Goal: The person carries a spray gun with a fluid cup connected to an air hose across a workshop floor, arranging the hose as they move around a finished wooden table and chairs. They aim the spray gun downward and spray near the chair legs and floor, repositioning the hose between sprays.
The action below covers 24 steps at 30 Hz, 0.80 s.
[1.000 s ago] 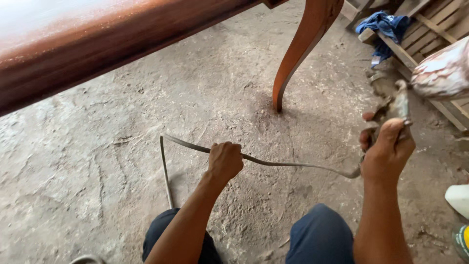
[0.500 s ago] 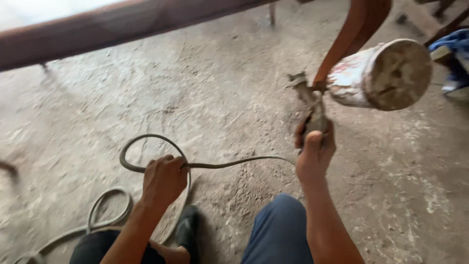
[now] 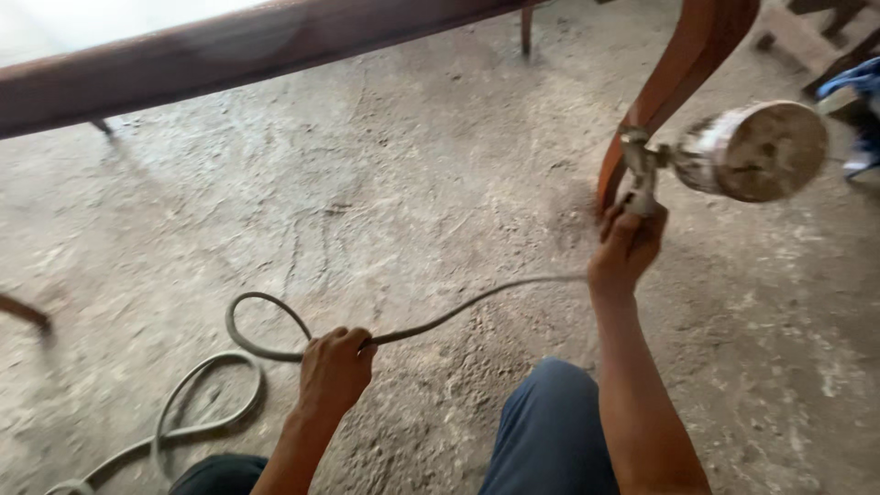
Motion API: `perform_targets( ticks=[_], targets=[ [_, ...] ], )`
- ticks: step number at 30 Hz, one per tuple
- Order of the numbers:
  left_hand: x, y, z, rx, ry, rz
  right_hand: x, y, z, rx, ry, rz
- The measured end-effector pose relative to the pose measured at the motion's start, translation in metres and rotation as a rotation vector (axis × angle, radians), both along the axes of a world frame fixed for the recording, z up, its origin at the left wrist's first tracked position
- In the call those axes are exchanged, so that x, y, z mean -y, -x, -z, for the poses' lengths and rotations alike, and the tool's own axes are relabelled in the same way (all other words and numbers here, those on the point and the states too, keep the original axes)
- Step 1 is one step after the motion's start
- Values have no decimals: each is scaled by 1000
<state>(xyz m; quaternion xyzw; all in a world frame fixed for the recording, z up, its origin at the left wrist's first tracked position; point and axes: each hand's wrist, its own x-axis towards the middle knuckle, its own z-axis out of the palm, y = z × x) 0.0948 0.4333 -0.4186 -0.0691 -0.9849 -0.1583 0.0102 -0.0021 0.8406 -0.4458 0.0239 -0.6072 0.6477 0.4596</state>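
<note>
Gripping spray gun (image 3: pixel 646 174), handle hidden, hose (image 3: pixel 275 353) cropped

The spray gun (image 3: pixel 642 174) handle vanishes inside the right hand (image 3: pixel 626 249). The hose (image 3: pixel 211 403) runs off the bottom edge, and the blue cloth (image 3: pixel 857 82) is cut off at the right.

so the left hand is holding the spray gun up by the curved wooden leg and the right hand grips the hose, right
Not quite: the hands are swapped. In the head view the right hand holds the spray gun up by the curved wooden leg, and the left hand grips the hose.
</note>
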Motion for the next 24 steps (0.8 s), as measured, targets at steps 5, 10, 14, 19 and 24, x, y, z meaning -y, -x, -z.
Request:
perform_targets(
  ticks=[5, 10, 14, 19, 24],
  targets=[
    [-1, 13, 14, 11, -9, 19, -33, -57, -48, 168, 114, 216],
    [-17, 23, 19, 64, -27, 86, -64, -64, -75, 77, -107, 110],
    [-28, 21, 19, 107, -47, 87, -93, -28, -77, -35, -239, 58],
    [-29, 17, 16, 65, -75, 95, -118, 30, -70, -142, 40, 242],
    [-28, 15, 16, 48, -56, 35, -105, 62, -54, -217, 100, 314]
  ],
)
